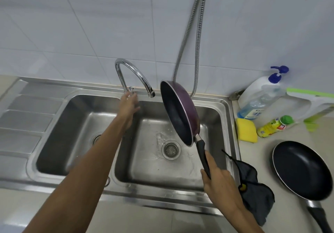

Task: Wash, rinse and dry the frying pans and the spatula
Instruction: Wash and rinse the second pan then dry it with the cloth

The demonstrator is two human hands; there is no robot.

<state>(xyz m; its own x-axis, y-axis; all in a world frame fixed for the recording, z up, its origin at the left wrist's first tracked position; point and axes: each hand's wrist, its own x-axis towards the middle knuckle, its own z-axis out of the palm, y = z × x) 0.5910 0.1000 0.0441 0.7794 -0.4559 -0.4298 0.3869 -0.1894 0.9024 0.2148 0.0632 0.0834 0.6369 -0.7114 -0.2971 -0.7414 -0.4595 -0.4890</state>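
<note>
Holding: right hand (219, 184) clenched on the black handle of the purple pan (179, 113), fingers wrapped round it
Pan pose: purple pan tilted up almost on edge, dark inside facing left, in the air over the right basin of the sink (224, 106), touching nothing else
Left hand: left hand (129, 104) stretched to the tap lever at the base of the faucet (134, 73); fingers rest on or around the lever, grip too blurred to call
Water: no stream visible from the spout; right basin floor wet around the drain (170, 149)
Second pan: black pan (301, 169) flat on the table (256, 153) right of the sink, handle towards the bottom right corner
Cloth: dark cloth (254, 194) draped over the sink's right front edge, just beside the right hand
Sponge: yellow sponge (246, 129) on the table by the sink rim
Bottles: pump bottle (260, 95) and small yellow bottle (274, 126) behind the sponge
Spatula: cannot pick one out
</note>
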